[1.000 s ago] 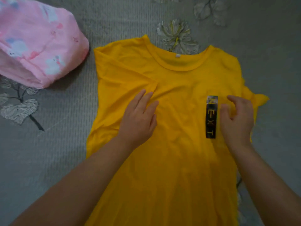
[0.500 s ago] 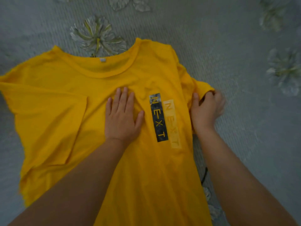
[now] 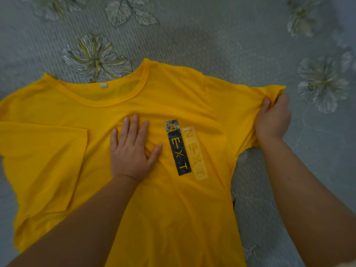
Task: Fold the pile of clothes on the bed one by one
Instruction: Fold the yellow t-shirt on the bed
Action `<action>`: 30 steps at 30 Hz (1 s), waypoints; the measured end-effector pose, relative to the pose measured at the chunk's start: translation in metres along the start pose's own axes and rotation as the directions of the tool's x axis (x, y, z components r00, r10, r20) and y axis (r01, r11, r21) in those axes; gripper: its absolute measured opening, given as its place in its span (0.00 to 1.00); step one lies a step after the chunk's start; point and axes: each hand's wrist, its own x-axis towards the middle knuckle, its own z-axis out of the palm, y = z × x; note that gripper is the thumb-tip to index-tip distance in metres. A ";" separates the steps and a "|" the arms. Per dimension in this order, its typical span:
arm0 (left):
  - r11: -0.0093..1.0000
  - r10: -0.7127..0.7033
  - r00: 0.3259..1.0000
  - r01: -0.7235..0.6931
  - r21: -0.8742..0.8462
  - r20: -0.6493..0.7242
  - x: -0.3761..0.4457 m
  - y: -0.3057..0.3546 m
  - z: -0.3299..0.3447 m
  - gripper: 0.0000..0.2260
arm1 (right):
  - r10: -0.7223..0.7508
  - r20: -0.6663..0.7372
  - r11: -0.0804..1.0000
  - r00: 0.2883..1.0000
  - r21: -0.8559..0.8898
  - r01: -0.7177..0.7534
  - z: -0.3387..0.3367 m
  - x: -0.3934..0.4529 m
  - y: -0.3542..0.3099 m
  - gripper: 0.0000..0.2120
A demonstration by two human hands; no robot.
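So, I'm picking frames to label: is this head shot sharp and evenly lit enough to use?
Head view: lighting is dim and flat, with no glare; the yellow T-shirt darkens toward the bottom edge. The NEXT print reads clearly, the left hand is fairly sharp, the right hand gripping the sleeve is slightly blurred. The bedspread flowers go soft toward the corners.

One yellow T-shirt (image 3: pixel 146 189) lies on one grey floral bedspread (image 3: pixel 221 41). Two "NEXT" prints (image 3: pixel 178 147), centre frame. Two hands: left hand (image 3: pixel 131 151), right hand (image 3: pixel 273 116). Roughly five printed flowers (image 3: pixel 96 56), some blurred.
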 end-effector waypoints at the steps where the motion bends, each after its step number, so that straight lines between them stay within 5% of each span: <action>1: 1.000 0.003 1.000 -0.003 -0.002 -0.006 0.000 0.000 0.000 0.39 | 0.008 -0.003 1.000 1.000 -0.001 -0.008 -0.002 0.000 0.002 0.12; 7: 0.999 0.010 1.000 -0.011 0.044 0.015 0.000 0.001 -0.002 0.42 | -0.076 -0.023 0.994 0.997 0.079 0.078 -0.015 -0.010 -0.011 0.11; 10: 0.998 0.006 0.998 -0.010 0.063 0.059 0.000 0.001 -0.004 0.40 | -0.283 -0.087 0.934 0.955 0.199 0.295 -0.033 -0.043 -0.045 0.10; 13: 0.983 -0.004 0.999 0.013 -0.184 0.049 0.001 0.000 -0.017 0.33 | -0.652 0.104 0.728 0.751 0.363 0.581 -0.043 -0.109 -0.069 0.17; 15: 0.917 -0.006 1.000 0.002 -0.398 -0.008 -0.002 -0.003 -0.031 0.27 | -0.756 0.244 0.641 0.608 0.469 0.608 -0.046 -0.140 -0.066 0.22; 18: 0.898 -0.079 0.993 0.034 -0.439 -0.085 -0.003 -0.010 -0.046 0.23 | -0.689 0.223 0.692 0.690 0.487 0.533 -0.050 -0.148 -0.036 0.19; 21: 0.920 -0.132 0.989 0.096 -0.380 -0.070 0.008 -0.005 -0.047 0.17 | -0.551 0.282 0.827 0.785 0.307 0.471 -0.044 -0.140 0.002 0.18; 23: 0.950 -0.049 0.998 0.032 -0.312 -0.048 0.020 0.007 -0.043 0.15 | -0.544 0.357 0.839 0.760 0.223 0.496 -0.036 -0.141 0.019 0.22; 26: 0.971 0.080 0.996 -0.089 -0.223 -0.048 0.052 0.039 -0.035 0.16 | -0.589 0.284 0.808 0.757 0.186 0.559 -0.025 -0.141 0.029 0.19; 30: 0.992 -0.005 0.999 0.011 -0.124 0.045 0.107 0.091 -0.023 0.20 | -0.595 0.193 0.798 0.780 0.258 0.545 -0.015 -0.138 0.025 0.12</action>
